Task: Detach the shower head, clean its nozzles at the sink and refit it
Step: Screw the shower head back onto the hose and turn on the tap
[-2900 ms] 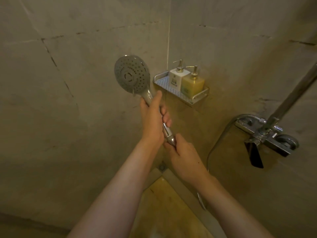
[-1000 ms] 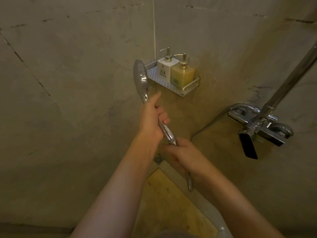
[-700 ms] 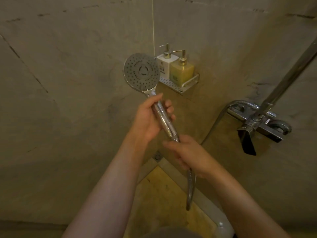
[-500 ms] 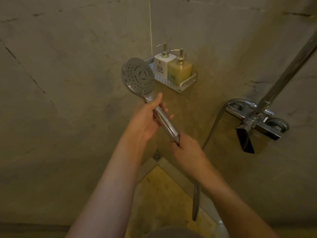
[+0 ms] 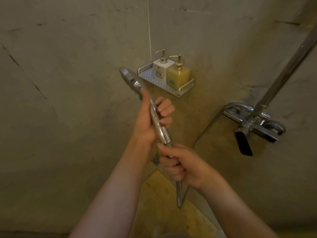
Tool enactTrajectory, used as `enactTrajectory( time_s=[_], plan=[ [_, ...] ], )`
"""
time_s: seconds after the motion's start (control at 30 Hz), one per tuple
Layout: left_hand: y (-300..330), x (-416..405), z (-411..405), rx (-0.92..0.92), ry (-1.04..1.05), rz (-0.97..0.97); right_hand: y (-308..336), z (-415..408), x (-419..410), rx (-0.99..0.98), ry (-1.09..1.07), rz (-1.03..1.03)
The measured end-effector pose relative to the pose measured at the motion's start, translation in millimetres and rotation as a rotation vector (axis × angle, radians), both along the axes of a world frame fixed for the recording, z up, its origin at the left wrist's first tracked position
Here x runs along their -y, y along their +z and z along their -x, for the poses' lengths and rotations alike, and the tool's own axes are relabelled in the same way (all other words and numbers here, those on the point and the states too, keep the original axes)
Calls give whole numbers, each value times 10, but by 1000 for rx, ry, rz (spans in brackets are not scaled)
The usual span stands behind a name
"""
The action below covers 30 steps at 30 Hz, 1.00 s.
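The chrome shower head point(image 5: 131, 81) is held up in the shower corner, turned edge-on so its nozzle face is hidden. My left hand point(image 5: 147, 122) grips the chrome handle point(image 5: 158, 124) with the thumb lying up along it. Just below, my right hand point(image 5: 181, 167) is curled round the joint where the handle meets the metal hose point(image 5: 179, 193). The hose hangs from my fist, loops down and runs up toward the mixer.
A perforated corner shelf point(image 5: 159, 83) carries a white pump bottle point(image 5: 161, 67) and a yellow pump bottle point(image 5: 178, 75) just behind the shower head. The chrome mixer tap point(image 5: 253, 124) with its riser pipe point(image 5: 288, 66) is on the right wall. A floor drain point(image 5: 156, 160) sits in the corner below.
The shower head has turned about its handle from nozzle face toward me to edge-on. My right hand has closed more fully round the hose joint. The view shifted slightly.
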<state>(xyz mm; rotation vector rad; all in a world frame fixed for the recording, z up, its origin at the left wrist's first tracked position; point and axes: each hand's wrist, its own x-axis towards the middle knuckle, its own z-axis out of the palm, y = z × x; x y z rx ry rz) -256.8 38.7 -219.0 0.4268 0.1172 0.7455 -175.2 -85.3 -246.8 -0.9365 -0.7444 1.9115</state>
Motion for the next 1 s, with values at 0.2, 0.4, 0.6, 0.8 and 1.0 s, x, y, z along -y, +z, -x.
enactTrajectory(
  time_s=[0.2, 0.4, 0.6, 0.8, 1.0],
  plan=[
    [-8, 14, -111, -836, 485, -336, -185, 53, -37, 1035, -481, -223],
    [32, 137, -191, -787, 587, -111, -196, 48, -25, 1395, -507, -333],
    [45, 195, -238, -714, 458, -59, -109, 33, 35, 753, -360, -122],
    [32, 212, -157, -181, -34, -88, -73, -119, 132, 40, -83, 53],
    [69, 248, -289, -661, 456, -336, -167, -34, 72, 820, -482, -170]
  ],
)
